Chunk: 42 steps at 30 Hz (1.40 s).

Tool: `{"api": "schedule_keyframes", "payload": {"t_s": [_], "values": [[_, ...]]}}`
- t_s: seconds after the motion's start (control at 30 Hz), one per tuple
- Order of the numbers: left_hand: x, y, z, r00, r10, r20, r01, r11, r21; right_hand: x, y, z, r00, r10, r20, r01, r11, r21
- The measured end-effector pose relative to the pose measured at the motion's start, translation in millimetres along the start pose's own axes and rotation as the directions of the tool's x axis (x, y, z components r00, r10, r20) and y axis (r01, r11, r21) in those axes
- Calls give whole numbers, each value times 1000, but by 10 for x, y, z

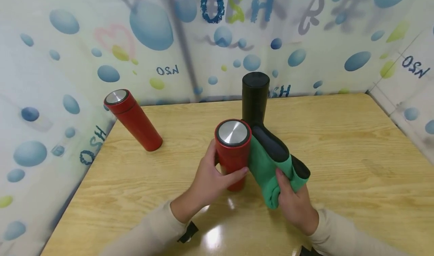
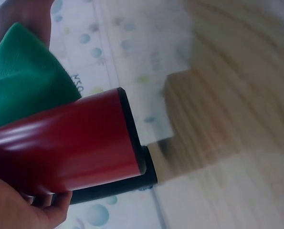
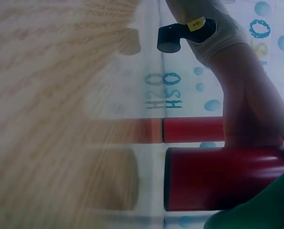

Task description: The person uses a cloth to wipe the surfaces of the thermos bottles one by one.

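Observation:
My left hand (image 1: 211, 182) grips a red thermos flask (image 1: 234, 158) with a shiny silver lid, upright in front of me. In the right wrist view, a gap shows between the base of this flask (image 3: 223, 179) and its reflection on the tabletop. My right hand (image 1: 296, 207) pinches a folded green cloth (image 1: 266, 173) with dark inner faces, against the flask's right side. The cloth (image 2: 29, 78) also lies along the flask (image 2: 79, 143) in the left wrist view. Behind them stands a black flask (image 1: 255, 97), its lower part hidden.
A second red flask (image 1: 135, 122) with a silver lid stands at the left of the wooden table (image 1: 356, 143). A wall covering (image 1: 156, 86) with blue and green spots runs behind the table and along both sides. The tabletop is glossy and reflects light.

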<state>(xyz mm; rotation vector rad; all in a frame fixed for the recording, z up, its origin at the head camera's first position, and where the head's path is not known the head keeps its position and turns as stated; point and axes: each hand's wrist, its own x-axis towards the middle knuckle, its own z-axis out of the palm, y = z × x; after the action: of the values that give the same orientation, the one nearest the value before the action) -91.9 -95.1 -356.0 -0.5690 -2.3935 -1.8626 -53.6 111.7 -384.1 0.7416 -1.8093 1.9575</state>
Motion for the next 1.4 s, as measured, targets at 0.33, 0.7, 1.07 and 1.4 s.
{"api": "schedule_keyframes", "payload": {"t_s": [0.33,0.7,1.07,1.4], "values": [[-8,-39,116,999,-8,32,8,1000,-4,7,1,-7,993,-64,94,69,996,-50],[28,-85,122,998,23,59,-22,1000,-12,62,3,19,991,-23,135,27,999,-24],[70,-117,84,992,36,123,-39,999,25,52,20,40,994,62,95,-48,988,-149],[50,-162,74,991,18,136,-24,999,38,31,44,51,993,111,40,-104,985,-140]]}}
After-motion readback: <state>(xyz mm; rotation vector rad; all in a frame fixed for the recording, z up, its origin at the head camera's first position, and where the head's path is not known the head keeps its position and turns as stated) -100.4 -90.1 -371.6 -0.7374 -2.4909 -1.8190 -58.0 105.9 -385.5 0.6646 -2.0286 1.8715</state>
